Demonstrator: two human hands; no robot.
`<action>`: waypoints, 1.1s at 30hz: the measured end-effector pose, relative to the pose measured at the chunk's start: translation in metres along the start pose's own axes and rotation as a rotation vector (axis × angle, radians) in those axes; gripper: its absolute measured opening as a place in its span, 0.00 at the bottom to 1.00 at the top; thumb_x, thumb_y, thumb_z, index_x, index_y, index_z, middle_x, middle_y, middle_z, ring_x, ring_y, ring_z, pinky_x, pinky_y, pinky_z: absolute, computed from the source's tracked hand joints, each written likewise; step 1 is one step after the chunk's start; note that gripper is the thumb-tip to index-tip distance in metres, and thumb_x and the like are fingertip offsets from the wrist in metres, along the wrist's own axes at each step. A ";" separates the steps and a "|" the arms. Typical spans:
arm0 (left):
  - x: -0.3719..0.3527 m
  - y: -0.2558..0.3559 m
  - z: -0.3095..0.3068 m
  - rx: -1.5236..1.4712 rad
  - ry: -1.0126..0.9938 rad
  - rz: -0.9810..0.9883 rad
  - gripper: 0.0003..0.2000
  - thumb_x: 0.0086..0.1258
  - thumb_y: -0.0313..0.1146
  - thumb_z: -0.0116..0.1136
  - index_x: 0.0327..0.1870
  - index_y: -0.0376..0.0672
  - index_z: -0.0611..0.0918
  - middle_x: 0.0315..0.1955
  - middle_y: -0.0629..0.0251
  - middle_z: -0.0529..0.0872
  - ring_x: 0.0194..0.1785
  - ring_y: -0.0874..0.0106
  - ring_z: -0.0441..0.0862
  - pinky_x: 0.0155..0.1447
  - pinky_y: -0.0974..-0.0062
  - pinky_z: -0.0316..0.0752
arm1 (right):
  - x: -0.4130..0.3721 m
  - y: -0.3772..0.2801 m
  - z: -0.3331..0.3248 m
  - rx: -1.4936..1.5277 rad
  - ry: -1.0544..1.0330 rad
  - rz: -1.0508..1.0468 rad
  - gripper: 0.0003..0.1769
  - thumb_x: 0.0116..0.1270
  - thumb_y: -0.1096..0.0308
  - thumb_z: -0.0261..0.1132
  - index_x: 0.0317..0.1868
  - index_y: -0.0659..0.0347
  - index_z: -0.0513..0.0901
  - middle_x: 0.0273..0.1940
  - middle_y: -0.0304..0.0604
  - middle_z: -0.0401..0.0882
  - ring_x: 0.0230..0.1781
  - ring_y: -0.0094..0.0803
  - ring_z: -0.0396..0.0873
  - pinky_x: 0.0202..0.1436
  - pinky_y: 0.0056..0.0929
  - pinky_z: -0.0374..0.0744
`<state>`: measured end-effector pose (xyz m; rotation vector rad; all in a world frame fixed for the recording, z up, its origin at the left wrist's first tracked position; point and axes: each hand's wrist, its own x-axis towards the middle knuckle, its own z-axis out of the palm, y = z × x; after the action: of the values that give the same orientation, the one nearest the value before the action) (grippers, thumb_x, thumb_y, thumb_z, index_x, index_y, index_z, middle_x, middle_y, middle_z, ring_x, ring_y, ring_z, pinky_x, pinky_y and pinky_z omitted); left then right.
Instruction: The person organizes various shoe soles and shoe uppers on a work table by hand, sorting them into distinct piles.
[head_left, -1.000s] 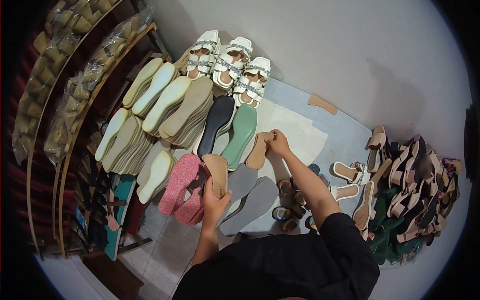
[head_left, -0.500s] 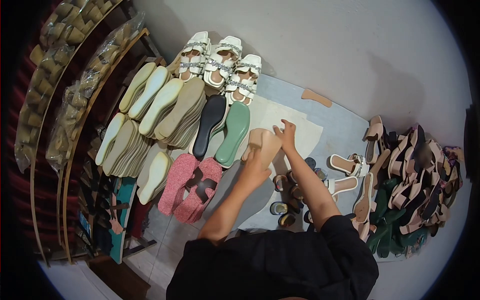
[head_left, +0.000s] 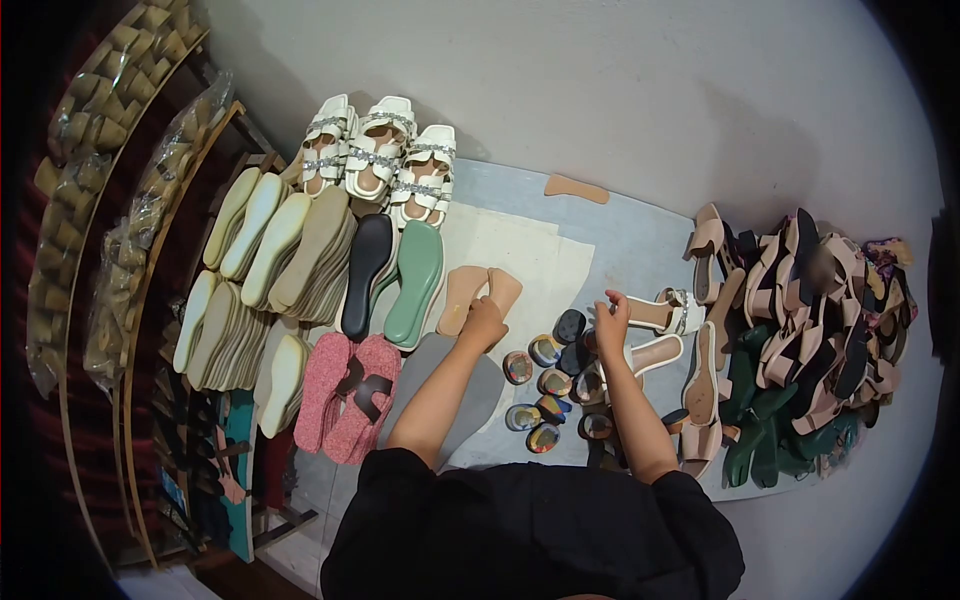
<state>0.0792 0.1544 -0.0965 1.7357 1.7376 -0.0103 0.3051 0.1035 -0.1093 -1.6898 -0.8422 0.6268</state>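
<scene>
Passage over pale sheet [head_left: 540,250], round pieces [head_left: 555,381] obstructing between left hand [head_left: 485,325] and right hand [head_left: 612,328], shoe pile [head_left: 785,365] at right

Two tan insoles [head_left: 459,300], one at each hand a second ago, now lie side by side on the worktop [head_left: 640,230], left hand [head_left: 487,328] over one. The right hand [head_left: 612,325] has moved toward the worktop's right edge, beside white sandals [head_left: 650,313].

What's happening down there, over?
Left hand at the two tan insoles, partly covering them. Right hand apparently empty. Possible clutter: small round pieces beside it.
</scene>
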 end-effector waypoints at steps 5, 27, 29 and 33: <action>-0.001 -0.004 0.012 0.129 0.050 0.078 0.29 0.49 0.34 0.63 0.49 0.27 0.66 0.50 0.39 0.68 0.54 0.50 0.70 0.56 0.61 0.70 | 0.002 0.009 0.015 -0.021 -0.117 0.021 0.18 0.54 0.70 0.61 0.47 0.62 0.73 0.46 0.46 0.68 0.38 0.30 0.68 0.45 0.26 0.70; -0.004 0.001 -0.005 0.580 -0.160 0.348 0.23 0.63 0.34 0.38 0.62 0.42 0.69 0.63 0.62 0.67 0.66 0.70 0.62 0.67 0.47 0.43 | 0.261 -0.018 0.096 -0.972 -0.199 0.009 0.15 0.56 0.62 0.62 0.43 0.59 0.76 0.44 0.46 0.77 0.49 0.40 0.75 0.52 0.50 0.68; -0.005 0.004 -0.006 0.570 -0.165 0.339 0.23 0.63 0.35 0.39 0.61 0.42 0.69 0.63 0.62 0.67 0.67 0.70 0.62 0.67 0.47 0.43 | 0.260 -0.010 0.091 -0.786 -0.205 -0.062 0.10 0.55 0.63 0.62 0.36 0.58 0.77 0.36 0.46 0.80 0.40 0.38 0.78 0.45 0.44 0.72; -0.005 0.000 -0.008 0.521 -0.121 0.352 0.24 0.64 0.38 0.41 0.61 0.41 0.69 0.61 0.61 0.70 0.63 0.70 0.67 0.65 0.45 0.45 | 0.235 0.024 0.096 -0.249 -0.248 -0.316 0.04 0.54 0.70 0.62 0.27 0.60 0.76 0.24 0.43 0.78 0.24 0.28 0.77 0.26 0.26 0.74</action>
<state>0.0747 0.1536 -0.0878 2.3423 1.3952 -0.4376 0.3800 0.3422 -0.1554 -1.6687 -1.3821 0.5348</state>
